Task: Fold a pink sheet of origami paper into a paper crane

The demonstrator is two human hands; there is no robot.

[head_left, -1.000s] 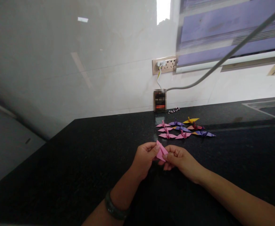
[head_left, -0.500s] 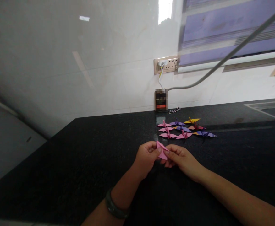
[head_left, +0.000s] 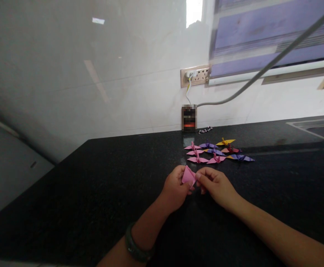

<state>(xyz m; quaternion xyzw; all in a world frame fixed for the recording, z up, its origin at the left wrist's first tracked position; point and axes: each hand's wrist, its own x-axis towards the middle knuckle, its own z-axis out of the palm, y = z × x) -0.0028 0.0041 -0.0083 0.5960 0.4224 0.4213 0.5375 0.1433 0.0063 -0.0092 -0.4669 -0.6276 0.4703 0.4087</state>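
Observation:
A small folded piece of pink origami paper [head_left: 188, 176] is held above the black countertop. My left hand [head_left: 175, 189] grips its left and lower side, thumb pressed on the front. My right hand [head_left: 216, 185] pinches the paper's right corner between thumb and forefinger, its other fingers curled. Just beyond the hands, several folded paper cranes lie in loose rows: pink cranes [head_left: 197, 159] at the left, purple ones [head_left: 214, 151] among them, a yellow crane [head_left: 225, 142] at the back and a red one [head_left: 232, 149] at the right.
Against the wall stands a small dark box [head_left: 189, 118], blurred out, with cables running to it. A beaded strand [head_left: 205, 130] lies beside it. The wall socket [head_left: 195, 76] holds a white plug. A framed panel [head_left: 317, 128] is set into the black countertop [head_left: 95, 178] at right.
The pink paper has turned so that more of its flat face shows. My right hand has shifted from the paper's front to its right corner, with its thumb off the middle.

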